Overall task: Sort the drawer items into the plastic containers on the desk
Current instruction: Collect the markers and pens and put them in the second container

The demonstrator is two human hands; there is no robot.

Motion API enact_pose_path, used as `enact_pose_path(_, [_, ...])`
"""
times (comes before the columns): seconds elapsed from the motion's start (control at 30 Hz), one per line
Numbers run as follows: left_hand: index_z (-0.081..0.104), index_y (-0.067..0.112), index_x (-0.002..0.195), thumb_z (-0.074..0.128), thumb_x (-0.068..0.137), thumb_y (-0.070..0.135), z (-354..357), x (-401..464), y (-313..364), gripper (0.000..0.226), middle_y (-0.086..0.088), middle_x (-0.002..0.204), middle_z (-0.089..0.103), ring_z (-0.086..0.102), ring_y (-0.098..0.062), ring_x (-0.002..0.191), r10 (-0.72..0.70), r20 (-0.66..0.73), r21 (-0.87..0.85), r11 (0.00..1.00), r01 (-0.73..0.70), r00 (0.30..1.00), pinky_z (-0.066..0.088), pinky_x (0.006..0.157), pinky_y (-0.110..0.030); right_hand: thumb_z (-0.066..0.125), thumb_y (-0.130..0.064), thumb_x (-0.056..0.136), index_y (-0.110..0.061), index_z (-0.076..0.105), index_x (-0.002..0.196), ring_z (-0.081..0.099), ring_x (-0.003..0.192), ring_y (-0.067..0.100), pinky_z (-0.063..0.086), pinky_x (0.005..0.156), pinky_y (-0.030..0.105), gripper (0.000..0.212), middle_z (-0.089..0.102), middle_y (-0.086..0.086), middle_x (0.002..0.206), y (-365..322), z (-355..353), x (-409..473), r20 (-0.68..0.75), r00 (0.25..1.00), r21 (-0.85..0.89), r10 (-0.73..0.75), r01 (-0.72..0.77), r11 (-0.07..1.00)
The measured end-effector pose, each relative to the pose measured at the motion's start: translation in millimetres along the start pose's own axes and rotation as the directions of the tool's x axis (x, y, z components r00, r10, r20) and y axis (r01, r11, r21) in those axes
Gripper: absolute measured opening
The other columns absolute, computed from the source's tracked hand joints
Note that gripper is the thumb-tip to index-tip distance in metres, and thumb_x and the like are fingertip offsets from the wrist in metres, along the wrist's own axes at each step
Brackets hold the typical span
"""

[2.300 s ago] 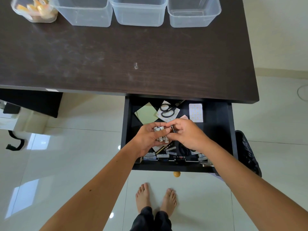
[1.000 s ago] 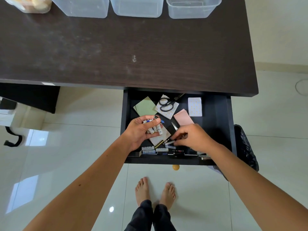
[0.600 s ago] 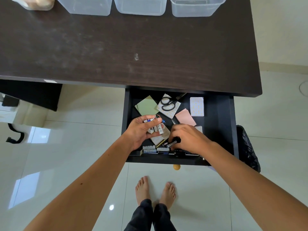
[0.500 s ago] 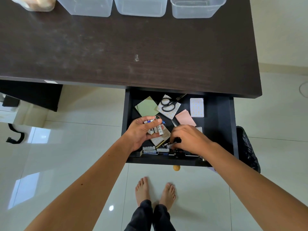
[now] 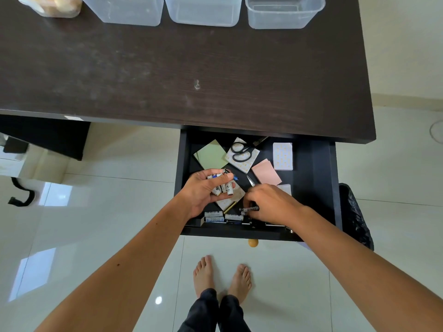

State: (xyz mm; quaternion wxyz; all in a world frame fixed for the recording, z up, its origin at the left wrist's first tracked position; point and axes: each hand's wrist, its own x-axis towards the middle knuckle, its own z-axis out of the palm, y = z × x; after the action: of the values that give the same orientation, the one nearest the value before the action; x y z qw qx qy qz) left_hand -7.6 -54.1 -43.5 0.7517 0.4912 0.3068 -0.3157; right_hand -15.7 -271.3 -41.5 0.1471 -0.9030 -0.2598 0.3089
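Note:
The dark drawer [image 5: 311, 164] stands pulled out under the desk. Inside it my left hand [image 5: 203, 192] is cupped palm up around several small batteries [image 5: 223, 185]. My right hand [image 5: 271, 202] reaches down at the drawer's front and pinches one battery [image 5: 249, 209] between its fingertips. More batteries [image 5: 215, 216] lie along the front wall. Green [image 5: 211, 154] and pink [image 5: 266, 172] sticky note pads, patterned pads [image 5: 282, 155] and black scissors [image 5: 242, 152] lie further back. Three clear plastic containers [image 5: 203, 13] line the desk's far edge.
A fourth container [image 5: 55, 6] with yellowish items sits at the desk's far left. The dark desk top [image 5: 167, 73] spans the view. A black bag [image 5: 357, 216] hangs right of the drawer. My bare feet [image 5: 223, 276] stand on the glossy tiled floor.
My right hand has come down from my left hand to the drawer's front and closed its fingertips on one battery. My left hand stays cupped around its batteries.

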Motion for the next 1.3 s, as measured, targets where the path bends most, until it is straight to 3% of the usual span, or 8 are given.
enact_pose_path(0.43, [0.071,-0.001,0.119,0.082,0.085,0.008,0,-1,0,0.037,-0.022,0.115,0.077,0.078,-0.027,0.102,0.003,-0.003,0.000,1.000,-0.003,1.000,0.066,0.078,-0.040,0.074,-0.021,0.091,-0.020,0.076,0.105,0.066,0.093,0.023,0.058,0.076,0.041,0.014,0.070,0.001,0.103,-3,3,2,0.051,0.999,-0.056,-0.005,0.008,0.998])
enact_pose_path(0.67, [0.073,0.003,0.110,0.080,0.087,0.006,0,-3,0,0.024,-0.018,0.105,0.079,0.079,-0.024,0.097,0.009,0.007,0.004,1.000,-0.009,1.000,0.066,0.081,-0.042,0.074,-0.023,0.096,-0.023,0.077,0.121,0.068,0.095,0.018,0.058,0.079,0.035,0.025,0.074,-0.002,0.107,2,-1,0,0.070,0.991,0.229,0.115,-0.129,0.965])
enact_pose_path(0.73, [0.074,0.005,0.105,0.080,0.087,0.006,0,-3,0,0.018,-0.017,0.103,0.079,0.079,-0.024,0.097,0.012,0.006,0.005,1.000,-0.012,1.000,0.066,0.082,-0.043,0.075,-0.024,0.097,-0.024,0.077,0.121,0.070,0.092,0.010,0.059,0.081,0.032,0.024,0.076,-0.013,0.098,7,-6,-4,0.084,0.982,0.387,0.171,-0.190,0.902])
enact_pose_path(0.8, [0.075,0.006,0.103,0.080,0.087,0.006,1,-3,1,0.017,-0.016,0.103,0.079,0.078,-0.025,0.098,0.015,0.006,0.006,1.000,-0.015,1.000,0.066,0.083,-0.044,0.073,-0.016,0.099,-0.018,0.077,0.117,0.073,0.084,0.007,0.058,0.075,0.025,0.018,0.076,-0.017,0.084,10,-12,-8,0.135,0.969,0.608,0.208,-0.247,0.755])
enact_pose_path(0.9, [0.077,0.006,0.099,0.078,0.088,0.006,3,-5,2,0.011,-0.014,0.100,0.079,0.077,-0.024,0.098,0.017,0.016,-0.004,1.000,-0.017,1.000,0.065,0.083,-0.044,0.065,-0.001,0.101,-0.006,0.073,0.113,0.077,0.082,0.018,0.062,0.070,0.027,0.015,0.074,0.009,0.095,11,-14,-13,0.227,0.944,0.869,0.239,-0.307,0.387])
enact_pose_path(1.0, [0.075,0.007,0.096,0.074,0.091,0.004,4,-7,4,0.006,-0.012,0.098,0.080,0.077,-0.022,0.090,0.022,0.031,-0.016,1.000,-0.022,0.999,0.065,0.073,-0.039,0.062,0.000,0.101,-0.004,0.069,0.107,0.069,0.075,0.019,0.055,0.062,0.030,0.010,0.072,0.017,0.097,10,-12,-12,0.276,0.933,0.905,0.232,-0.334,0.263])
enact_pose_path(1.2, [0.074,0.008,0.100,0.074,0.090,0.003,2,-6,4,0.011,-0.008,0.093,0.079,0.076,-0.017,0.083,0.027,0.039,0.009,1.000,-0.028,0.999,0.063,0.071,-0.037,0.076,-0.008,0.096,-0.010,0.074,0.111,0.068,0.072,0.016,0.054,0.059,0.028,0.016,0.074,0.009,0.086,7,0,-1,0.231,0.950,0.865,0.209,-0.299,0.403])
enact_pose_path(1.3, [0.073,0.008,0.101,0.072,0.092,0.003,2,-5,4,0.010,-0.007,0.090,0.078,0.076,-0.018,0.081,0.041,0.042,-0.003,0.999,-0.041,0.998,0.063,0.072,-0.039,0.084,-0.021,0.090,-0.024,0.079,0.101,0.071,0.079,0.012,0.058,0.071,0.031,0.012,0.078,0.002,0.096,7,4,5,0.129,0.968,0.754,0.216,-0.237,0.613])
